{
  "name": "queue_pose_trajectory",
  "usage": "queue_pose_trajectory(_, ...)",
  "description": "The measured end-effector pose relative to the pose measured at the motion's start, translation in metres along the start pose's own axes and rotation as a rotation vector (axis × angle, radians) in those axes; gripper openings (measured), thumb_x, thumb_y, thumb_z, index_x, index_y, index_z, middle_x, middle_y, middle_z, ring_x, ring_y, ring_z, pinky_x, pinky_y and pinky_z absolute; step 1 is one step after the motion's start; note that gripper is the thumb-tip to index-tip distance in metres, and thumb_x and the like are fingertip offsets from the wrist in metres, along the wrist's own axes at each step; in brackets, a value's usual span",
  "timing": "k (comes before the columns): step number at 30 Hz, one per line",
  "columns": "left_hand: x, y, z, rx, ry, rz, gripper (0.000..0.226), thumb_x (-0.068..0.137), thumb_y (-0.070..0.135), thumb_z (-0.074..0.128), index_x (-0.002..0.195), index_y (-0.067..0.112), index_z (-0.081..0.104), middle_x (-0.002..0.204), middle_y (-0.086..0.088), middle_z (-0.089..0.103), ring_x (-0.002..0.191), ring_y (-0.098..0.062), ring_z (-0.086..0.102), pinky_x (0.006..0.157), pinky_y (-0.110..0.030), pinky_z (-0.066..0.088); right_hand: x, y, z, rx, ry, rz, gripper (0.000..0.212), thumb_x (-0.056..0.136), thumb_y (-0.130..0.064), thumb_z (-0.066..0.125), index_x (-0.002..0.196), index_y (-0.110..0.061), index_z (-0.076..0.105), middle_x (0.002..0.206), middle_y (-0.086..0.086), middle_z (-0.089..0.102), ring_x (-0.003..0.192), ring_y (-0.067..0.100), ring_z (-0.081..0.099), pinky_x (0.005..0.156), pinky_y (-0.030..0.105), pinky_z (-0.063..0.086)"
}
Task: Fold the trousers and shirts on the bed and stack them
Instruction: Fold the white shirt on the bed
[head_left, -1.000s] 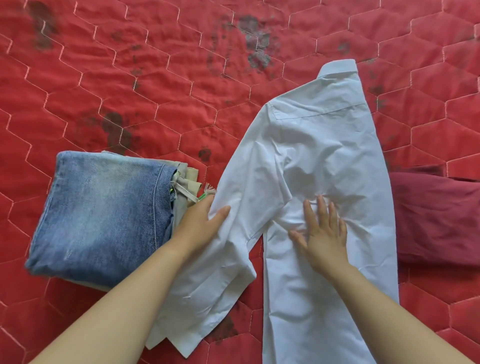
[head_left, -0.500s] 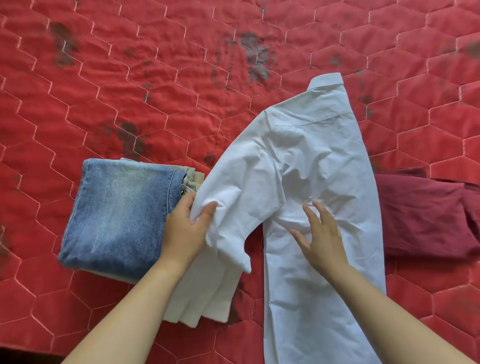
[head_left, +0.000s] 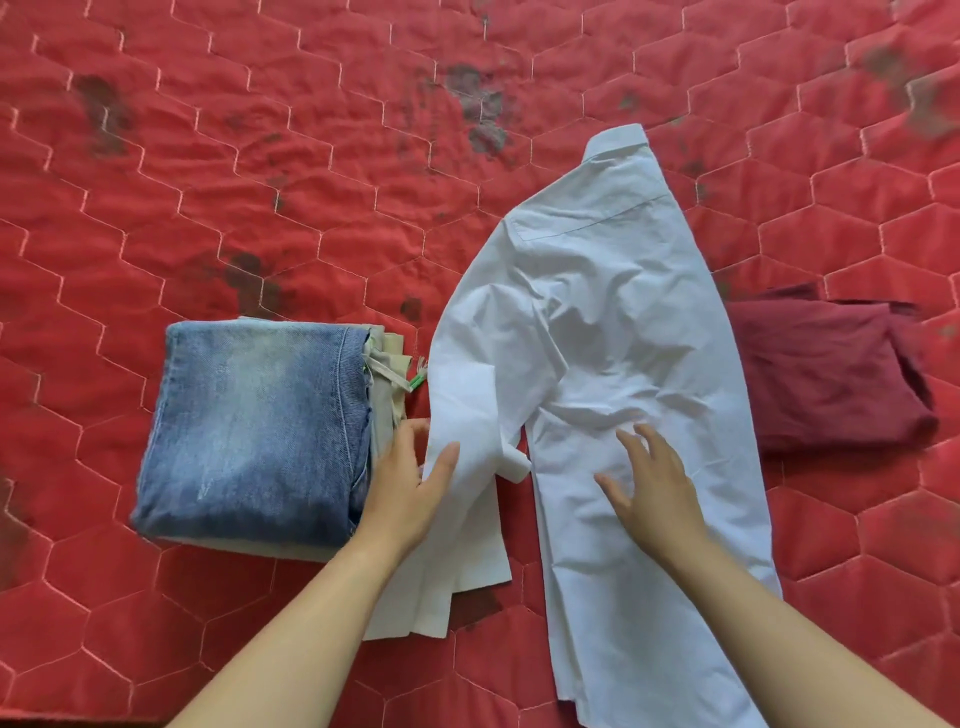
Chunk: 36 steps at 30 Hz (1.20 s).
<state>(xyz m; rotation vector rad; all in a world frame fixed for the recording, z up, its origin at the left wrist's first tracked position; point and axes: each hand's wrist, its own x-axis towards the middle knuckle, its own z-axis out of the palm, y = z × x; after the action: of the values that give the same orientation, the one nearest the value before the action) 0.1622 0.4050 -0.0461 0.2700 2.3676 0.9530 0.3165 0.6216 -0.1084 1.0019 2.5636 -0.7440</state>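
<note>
The left hand (head_left: 408, 486) pinched the white shirt (head_left: 597, 322) by its sleeve, thumb on top of the cloth. The right hand (head_left: 657, 491), fingers spread and grasping nothing, lay over the shirt's body. The shirt lay on the red quilted bedspread (head_left: 260, 182), between folded jeans (head_left: 254, 421) topping a stack and a folded maroon garment (head_left: 831, 374).

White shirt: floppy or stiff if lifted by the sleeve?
Probably floppy: the white shirt is creased all over and its sleeve bunches in the left hand. Likely light, thin cloth. Pushed, it would probably wrinkle, not slide, on the quilted bedcover.
</note>
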Motion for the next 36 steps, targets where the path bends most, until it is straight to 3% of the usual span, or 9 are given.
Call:
queue_pose_trajectory(2, 0.015, 0.000, 0.010, 0.023, -0.027, -0.030, 0.039, 0.090, 0.036, 0.054, 0.124, 0.020, 0.042, 0.118, 0.009, 0.053, 0.104, -0.011, 0.051, 0.084, -0.028, 0.040, -0.006, 0.011, 0.013, -0.102, -0.004, -0.015, 0.064, 0.088, -0.045, 0.054, 0.143, -0.020, 0.032, 0.155, 0.004, 0.018, 0.140, 0.026, 0.018, 0.106, 0.045, 0.028)
queue_pose_trajectory(5, 0.024, -0.008, 0.028, 0.006, -0.017, -0.044, 0.029, 0.092, 0.032, 0.052, 0.115, 0.015, 0.051, 0.110, 0.001, 0.063, 0.103, -0.019, 0.058, 0.087, -0.038, 0.047, -0.011, 0.021, 0.037, -0.175, 0.001, -0.065, 0.067, 0.089, -0.051, 0.047, 0.145, -0.019, 0.029, 0.156, 0.005, 0.013, 0.143, 0.030, 0.007, 0.111, 0.046, 0.019)
queue_pose_trajectory(9, 0.018, -0.015, 0.033, -0.076, 0.156, 0.066, 0.011, 0.092, 0.033, 0.051, 0.098, 0.027, 0.057, 0.093, 0.013, 0.066, 0.091, -0.009, 0.062, 0.079, -0.030, 0.049, -0.012, 0.019, 0.054, -0.090, 0.127, -0.055, 0.072, 0.082, -0.057, 0.030, 0.140, -0.016, 0.040, 0.152, 0.010, 0.026, 0.141, 0.035, 0.016, 0.111, 0.049, 0.018)
queue_pose_trajectory(16, 0.006, 0.039, -0.013, 0.171, 0.414, 0.166, 0.029, 0.083, 0.045, 0.048, 0.083, 0.017, 0.058, 0.069, -0.008, 0.062, 0.070, -0.037, 0.056, 0.061, -0.039, 0.044, -0.018, 0.022, 0.026, 0.094, 0.077, -0.047, 0.064, 0.088, -0.043, 0.055, 0.143, -0.021, 0.031, 0.154, 0.003, 0.018, 0.143, 0.025, 0.014, 0.108, 0.045, 0.024)
queue_pose_trajectory(20, -0.015, 0.100, -0.009, 0.528, 0.419, 0.434, 0.023, 0.085, 0.033, 0.060, 0.077, 0.012, 0.058, 0.062, -0.008, 0.061, 0.057, -0.035, 0.058, 0.050, -0.030, 0.034, -0.040, 0.032, -0.033, 0.245, 0.180, -0.041, 0.061, 0.087, -0.033, 0.061, 0.140, -0.015, 0.037, 0.148, 0.008, 0.028, 0.136, 0.024, 0.027, 0.107, 0.041, 0.030)
queue_pose_trajectory(22, -0.029, 0.124, 0.026, 0.634, 0.182, 0.465, 0.020, 0.087, 0.032, 0.056, 0.096, 0.015, 0.056, 0.082, -0.008, 0.065, 0.075, -0.033, 0.062, 0.055, -0.032, 0.037, -0.052, 0.045, -0.062, 0.318, 0.257, -0.019, 0.057, 0.086, -0.025, 0.063, 0.136, -0.010, 0.041, 0.141, 0.011, 0.037, 0.131, 0.024, 0.034, 0.106, 0.033, 0.030)
queue_pose_trajectory(26, -0.058, 0.136, 0.125, 0.445, -0.661, 0.236, 0.055, 0.089, 0.037, 0.053, 0.137, 0.016, 0.033, 0.135, -0.010, 0.048, 0.122, -0.028, 0.046, 0.100, -0.033, 0.037, -0.075, 0.078, -0.094, 0.365, 0.316, 0.014, 0.044, 0.087, -0.022, 0.062, 0.127, -0.007, 0.050, 0.124, 0.004, 0.050, 0.115, 0.022, 0.049, 0.097, 0.031, 0.037)
queue_pose_trajectory(28, -0.065, 0.129, 0.155, 0.394, -0.755, 0.195, 0.054, 0.091, 0.038, 0.051, 0.138, 0.017, 0.035, 0.138, -0.008, 0.045, 0.126, -0.026, 0.043, 0.105, -0.034, 0.034, -0.080, 0.089, -0.092, 0.393, 0.254, 0.058, 0.041, 0.089, -0.028, 0.058, 0.125, -0.011, 0.052, 0.121, -0.001, 0.053, 0.111, 0.018, 0.051, 0.092, 0.035, 0.043)
queue_pose_trajectory(36, -0.036, 0.068, 0.135, 0.179, -0.161, 0.204, 0.030, 0.090, 0.026, 0.054, 0.119, 0.020, 0.056, 0.120, 0.007, 0.057, 0.110, -0.011, 0.052, 0.085, -0.021, 0.036, -0.048, 0.066, -0.044, 0.401, 0.099, 0.079, 0.057, 0.082, -0.044, 0.063, 0.129, -0.016, 0.046, 0.127, -0.001, 0.050, 0.112, 0.019, 0.051, 0.090, 0.033, 0.043)
